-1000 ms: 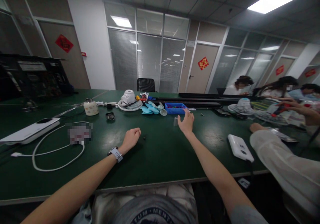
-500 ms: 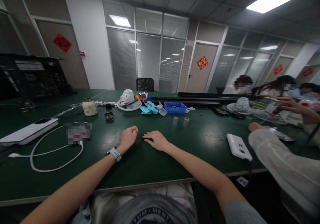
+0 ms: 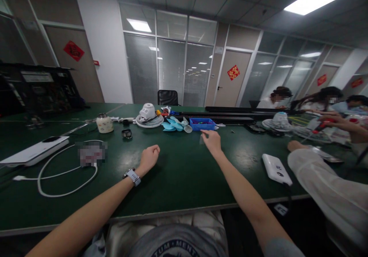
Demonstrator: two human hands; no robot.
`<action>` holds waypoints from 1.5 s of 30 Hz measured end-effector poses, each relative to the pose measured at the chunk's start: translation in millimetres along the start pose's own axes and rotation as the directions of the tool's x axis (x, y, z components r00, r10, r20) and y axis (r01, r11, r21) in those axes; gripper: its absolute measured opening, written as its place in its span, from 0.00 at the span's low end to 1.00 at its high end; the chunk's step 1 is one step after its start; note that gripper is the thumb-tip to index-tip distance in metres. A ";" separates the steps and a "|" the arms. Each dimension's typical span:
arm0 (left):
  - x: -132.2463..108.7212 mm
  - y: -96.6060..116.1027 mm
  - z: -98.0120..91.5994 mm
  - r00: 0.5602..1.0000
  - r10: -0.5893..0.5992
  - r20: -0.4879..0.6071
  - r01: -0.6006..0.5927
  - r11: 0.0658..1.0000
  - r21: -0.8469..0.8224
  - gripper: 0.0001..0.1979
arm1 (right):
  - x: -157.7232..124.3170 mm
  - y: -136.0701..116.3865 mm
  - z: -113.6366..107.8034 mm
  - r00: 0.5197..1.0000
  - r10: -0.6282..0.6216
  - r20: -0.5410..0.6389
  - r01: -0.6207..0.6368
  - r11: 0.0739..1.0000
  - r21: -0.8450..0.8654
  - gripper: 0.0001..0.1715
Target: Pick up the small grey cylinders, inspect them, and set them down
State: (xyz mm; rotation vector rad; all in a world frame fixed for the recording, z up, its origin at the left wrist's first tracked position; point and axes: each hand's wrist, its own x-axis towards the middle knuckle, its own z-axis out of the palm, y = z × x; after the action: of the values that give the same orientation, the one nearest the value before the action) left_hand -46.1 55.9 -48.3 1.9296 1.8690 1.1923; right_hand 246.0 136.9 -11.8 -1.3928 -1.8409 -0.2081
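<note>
My left hand (image 3: 150,158) rests on the green tabletop with its fingers curled into a loose fist and nothing showing in it. A watch with a grey band (image 3: 132,176) is on that wrist. My right hand (image 3: 212,142) reaches forward over the two small metal cylinders, its fingers bent and slightly apart. One cylinder (image 3: 201,139) shows faintly under the fingertips; the hand hides the other. Whether the fingers touch a cylinder I cannot tell. Just beyond stands a blue plastic basket (image 3: 202,126) with small items. Left of it lie light-blue fan blades (image 3: 174,124).
A white fan part (image 3: 148,115), a cream jar (image 3: 104,123) and a dark round object (image 3: 126,133) stand at the back left. A white cable (image 3: 67,194) loops at left. At right lie a white power bank (image 3: 276,169) and a co-worker's sleeve (image 3: 319,180).
My right hand has moved forward and to the right, from beside my left hand to over the metal cylinders. The left hand has stayed in place.
</note>
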 end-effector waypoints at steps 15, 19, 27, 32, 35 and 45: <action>-0.7 1.7 -0.1 1.000 0.006 0.022 -0.007 1.000 0.024 0.10 | 8.6 79.0 12.9 0.969 0.246 0.009 -0.236 0.941 -0.244 0.21; -0.8 2.2 0.5 1.000 0.017 0.021 -0.018 1.000 0.025 0.10 | 9.3 77.4 12.6 0.969 0.246 0.013 -0.237 0.945 -0.224 0.21; 1.2 -2.8 4.2 0.999 0.026 0.023 -0.026 0.999 0.021 0.10 | 9.7 76.3 14.0 0.957 0.291 0.023 -0.280 0.937 -0.210 0.22; 0.3 -2.6 3.8 0.999 0.030 0.020 -0.030 0.999 0.010 0.10 | 9.9 78.7 14.5 0.942 0.329 0.061 -0.306 0.921 -0.241 0.22; 0.1 -1.6 3.2 0.999 0.027 0.031 -0.027 1.000 0.006 0.10 | 9.1 78.6 14.2 0.935 0.345 0.079 -0.317 0.916 -0.248 0.22; -1.6 -1.1 3.0 0.999 0.016 0.052 -0.015 1.000 -0.008 0.09 | 2.4 54.4 45.3 0.996 0.052 0.066 -0.031 0.955 -0.294 0.32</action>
State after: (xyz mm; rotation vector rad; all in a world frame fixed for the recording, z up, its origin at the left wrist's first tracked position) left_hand -44.7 55.8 -51.6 1.9551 1.8240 1.1410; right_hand 270.7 184.7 -57.8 -1.6586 -1.8947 -0.4282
